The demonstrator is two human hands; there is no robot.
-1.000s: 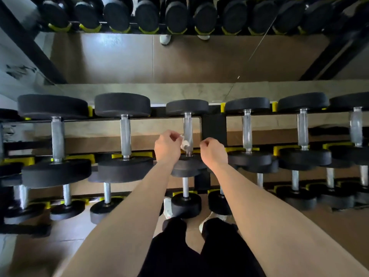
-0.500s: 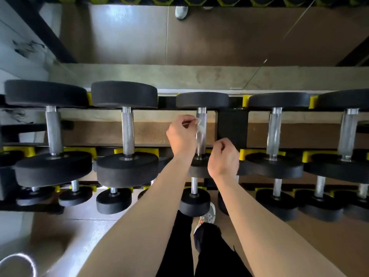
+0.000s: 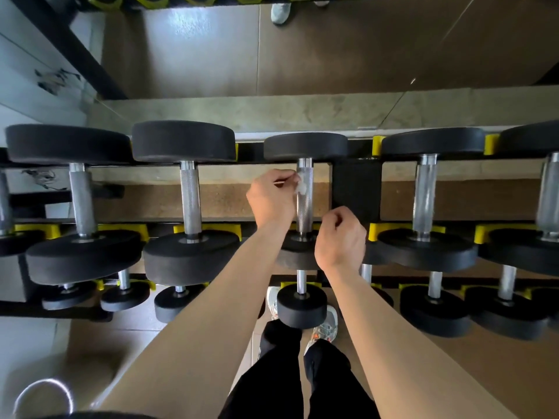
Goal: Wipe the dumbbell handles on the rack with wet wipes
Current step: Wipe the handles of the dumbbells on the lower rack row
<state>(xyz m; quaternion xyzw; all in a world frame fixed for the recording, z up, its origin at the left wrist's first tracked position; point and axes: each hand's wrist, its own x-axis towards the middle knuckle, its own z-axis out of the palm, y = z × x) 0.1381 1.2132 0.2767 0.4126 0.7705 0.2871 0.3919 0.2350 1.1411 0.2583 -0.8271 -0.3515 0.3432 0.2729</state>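
Rack over brown floor: left grip pinches wipe on handle, right grip curled.

Head view, steeply down, close

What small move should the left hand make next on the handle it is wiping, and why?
Probably slide the wipe down the handle towards the person. The left hand pinches the wipe against the handle's far end, just below the far weight head, and the knurled length nearer the person shows bare, so it likely awaits wiping.
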